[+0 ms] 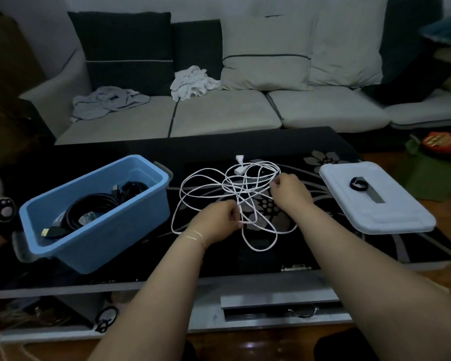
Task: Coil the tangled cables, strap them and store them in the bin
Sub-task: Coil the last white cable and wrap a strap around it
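Observation:
A tangled white cable [201, 183] lies in loose loops on the black glass table [336, 246], its two white plugs at the far side. My left hand [216, 217] pinches strands at the tangle's near middle. My right hand [289, 191] pinches a loop on the tangle's right side. A blue bin [102, 230] stands to the left and holds coiled black cables [89, 207]. A black strap [358, 183] rolled into a ring rests on the white lid [391, 217] at the right.
A light sofa [224, 113] with cushions and crumpled cloths runs behind the table. Another black strap [106, 319] lies on the table's lower shelf at the left. Clutter sits on the floor at the far right.

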The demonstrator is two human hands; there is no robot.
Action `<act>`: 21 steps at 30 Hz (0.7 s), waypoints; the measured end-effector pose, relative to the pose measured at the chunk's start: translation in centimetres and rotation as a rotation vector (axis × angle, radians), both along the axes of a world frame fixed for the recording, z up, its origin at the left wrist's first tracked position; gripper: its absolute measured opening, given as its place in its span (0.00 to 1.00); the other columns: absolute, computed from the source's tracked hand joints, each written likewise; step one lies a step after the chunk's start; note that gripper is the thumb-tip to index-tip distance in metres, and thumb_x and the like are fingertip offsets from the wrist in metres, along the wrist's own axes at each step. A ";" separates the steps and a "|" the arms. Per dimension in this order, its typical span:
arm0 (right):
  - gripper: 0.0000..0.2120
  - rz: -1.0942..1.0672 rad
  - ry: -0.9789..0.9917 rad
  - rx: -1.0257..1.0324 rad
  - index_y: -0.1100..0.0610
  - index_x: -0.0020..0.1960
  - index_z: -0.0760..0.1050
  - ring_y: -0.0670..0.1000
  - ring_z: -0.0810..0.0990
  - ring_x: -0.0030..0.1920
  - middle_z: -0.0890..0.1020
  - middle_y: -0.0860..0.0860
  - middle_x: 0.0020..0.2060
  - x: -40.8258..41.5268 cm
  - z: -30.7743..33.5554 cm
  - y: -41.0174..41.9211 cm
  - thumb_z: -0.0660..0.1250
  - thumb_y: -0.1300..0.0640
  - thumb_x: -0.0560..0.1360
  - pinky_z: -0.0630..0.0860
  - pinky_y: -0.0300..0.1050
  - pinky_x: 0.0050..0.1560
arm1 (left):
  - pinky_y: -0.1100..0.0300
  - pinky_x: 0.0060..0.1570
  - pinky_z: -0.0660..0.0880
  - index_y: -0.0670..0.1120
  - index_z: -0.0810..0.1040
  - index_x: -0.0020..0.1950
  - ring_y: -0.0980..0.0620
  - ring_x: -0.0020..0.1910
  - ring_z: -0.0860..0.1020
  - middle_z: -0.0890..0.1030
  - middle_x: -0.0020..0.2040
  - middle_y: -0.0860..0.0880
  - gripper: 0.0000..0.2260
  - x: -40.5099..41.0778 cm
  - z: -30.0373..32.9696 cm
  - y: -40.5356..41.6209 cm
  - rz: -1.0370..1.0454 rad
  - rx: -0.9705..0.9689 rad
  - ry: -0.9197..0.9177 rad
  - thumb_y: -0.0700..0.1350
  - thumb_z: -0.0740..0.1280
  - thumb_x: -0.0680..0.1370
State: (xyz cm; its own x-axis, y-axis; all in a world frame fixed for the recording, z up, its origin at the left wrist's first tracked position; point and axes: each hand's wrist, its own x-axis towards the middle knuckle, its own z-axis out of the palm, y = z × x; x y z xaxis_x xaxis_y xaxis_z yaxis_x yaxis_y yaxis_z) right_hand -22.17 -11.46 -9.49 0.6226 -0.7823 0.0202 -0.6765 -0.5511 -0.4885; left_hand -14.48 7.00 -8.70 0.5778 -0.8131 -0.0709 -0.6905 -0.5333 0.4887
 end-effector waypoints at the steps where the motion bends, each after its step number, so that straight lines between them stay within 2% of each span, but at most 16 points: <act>1: 0.16 0.019 -0.030 0.002 0.58 0.60 0.75 0.61 0.75 0.60 0.76 0.58 0.61 0.7 0.5 -0.3 0.57 0.50 0.80 0.72 0.51 0.56 | 0.55 0.49 0.75 0.49 0.76 0.47 0.50 0.47 0.78 0.79 0.45 0.52 0.05 0.1 0.2 0.1 0.074 -0.041 -0.036 0.48 0.69 0.75; 4: 0.13 0.067 -0.126 0.056 0.57 0.60 0.75 0.60 0.76 0.60 0.79 0.58 0.59 3.7 1.4 -2.6 0.58 0.54 0.81 0.71 0.47 0.56 | 0.58 0.53 0.73 0.50 0.76 0.57 0.49 0.53 0.78 0.80 0.53 0.50 0.09 0.9 0.5 -0.2 0.157 -0.146 -0.035 0.47 0.66 0.77; 6: 0.15 0.104 -0.128 0.080 0.56 0.64 0.74 0.59 0.74 0.63 0.77 0.58 0.63 5.1 1.3 -4.1 0.57 0.61 0.79 0.70 0.45 0.59 | 0.59 0.60 0.71 0.49 0.72 0.67 0.49 0.59 0.76 0.78 0.59 0.49 0.17 1.0 0.6 -0.4 0.100 -0.117 0.092 0.43 0.64 0.78; 8: 0.20 0.126 -0.102 0.089 0.57 0.68 0.71 0.58 0.72 0.66 0.73 0.57 0.67 6.1 0.7 -5.3 0.56 0.65 0.77 0.67 0.44 0.64 | 0.55 0.66 0.68 0.48 0.66 0.73 0.47 0.66 0.72 0.74 0.66 0.46 0.24 1.2 0.5 -0.7 0.062 -0.058 0.179 0.38 0.59 0.76; 11: 0.20 0.047 -0.110 0.126 0.59 0.72 0.66 0.60 0.67 0.70 0.67 0.59 0.72 8.1 -0.7 -7.4 0.55 0.59 0.81 0.63 0.47 0.69 | 0.48 0.70 0.65 0.48 0.64 0.74 0.45 0.71 0.67 0.69 0.72 0.46 0.28 2.1 0.3 -1.5 0.101 -0.093 0.143 0.39 0.56 0.73; 13: 0.23 -0.104 -0.096 0.188 0.62 0.72 0.64 0.62 0.67 0.69 0.68 0.62 0.70 8.8 -0.9 -8.4 0.55 0.51 0.82 0.64 0.49 0.67 | 0.48 0.69 0.65 0.48 0.64 0.74 0.46 0.71 0.67 0.69 0.72 0.46 0.26 1.9 0.6 -1.8 0.152 -0.139 0.093 0.40 0.57 0.75; 16: 0.26 -0.158 -0.073 0.239 0.68 0.66 0.70 0.63 0.72 0.65 0.73 0.64 0.65 9.7 -1.1 -9.1 0.58 0.46 0.81 0.69 0.49 0.61 | 0.48 0.67 0.67 0.48 0.66 0.73 0.47 0.68 0.69 0.70 0.70 0.48 0.22 2.0 0.8 -2.0 0.202 -0.203 0.052 0.44 0.59 0.78; 21: 0.20 -0.108 -0.092 0.258 0.67 0.55 0.77 0.60 0.79 0.56 0.81 0.60 0.54 10.7 -1.5 -9.4 0.66 0.49 0.77 0.70 0.44 0.48 | 0.48 0.65 0.69 0.49 0.66 0.72 0.47 0.67 0.70 0.71 0.69 0.48 0.21 2.8 0.7 -1.8 0.246 -0.218 0.028 0.48 0.59 0.80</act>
State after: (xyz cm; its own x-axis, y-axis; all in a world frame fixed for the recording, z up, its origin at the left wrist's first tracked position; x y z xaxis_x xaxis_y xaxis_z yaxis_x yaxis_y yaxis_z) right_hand -11.47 -20.81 -10.95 0.5405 -0.8304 -0.1354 -0.6710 -0.3284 -0.6647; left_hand -11.66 5.18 -7.96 0.7593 -0.6468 0.0708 -0.5382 -0.5632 0.6270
